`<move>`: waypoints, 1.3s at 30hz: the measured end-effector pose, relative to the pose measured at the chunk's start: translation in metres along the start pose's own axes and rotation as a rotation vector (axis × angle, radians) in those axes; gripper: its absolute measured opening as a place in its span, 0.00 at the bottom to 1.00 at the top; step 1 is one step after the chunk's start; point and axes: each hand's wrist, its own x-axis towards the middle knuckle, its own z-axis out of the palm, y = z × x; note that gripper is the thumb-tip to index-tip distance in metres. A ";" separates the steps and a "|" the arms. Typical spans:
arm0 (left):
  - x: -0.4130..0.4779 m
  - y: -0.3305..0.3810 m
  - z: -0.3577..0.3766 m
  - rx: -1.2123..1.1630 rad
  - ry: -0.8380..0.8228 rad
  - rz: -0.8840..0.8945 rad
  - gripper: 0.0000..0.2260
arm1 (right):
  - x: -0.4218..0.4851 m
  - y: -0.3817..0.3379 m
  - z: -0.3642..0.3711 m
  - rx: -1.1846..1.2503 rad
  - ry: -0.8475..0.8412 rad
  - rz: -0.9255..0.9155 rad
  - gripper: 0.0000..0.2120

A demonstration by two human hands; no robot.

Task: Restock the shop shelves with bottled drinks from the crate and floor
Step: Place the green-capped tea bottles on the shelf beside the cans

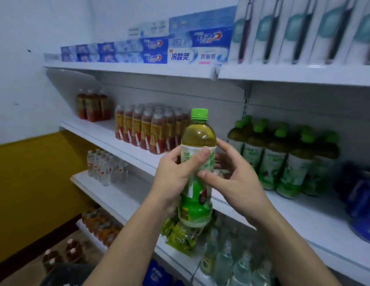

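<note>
I hold a green tea bottle (197, 172) with a green cap upright in front of the middle shelf (126, 149). My left hand (176, 174) grips its labelled body from the left, thumb across the front. My right hand (233, 176) touches the bottle from the right, thumb on the label and fingers spread behind it. A row of matching green tea bottles (283, 157) stands on the same shelf to the right. Brown drink bottles (64, 256) stand on the floor at lower left.
Red-labelled tea bottles (151, 131) fill the middle shelf's left part. Toothpaste boxes (151, 50) and toothbrush packs (299, 29) line the top shelf. Water bottles (105, 168), green snack packs (180, 236) and clear bottles (231, 265) sit on lower shelves. Blue cans (361, 203) stand at far right.
</note>
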 end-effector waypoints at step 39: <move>0.088 -0.188 0.238 0.720 -0.047 -0.005 0.22 | 0.074 0.101 -0.330 -0.337 0.306 0.468 0.24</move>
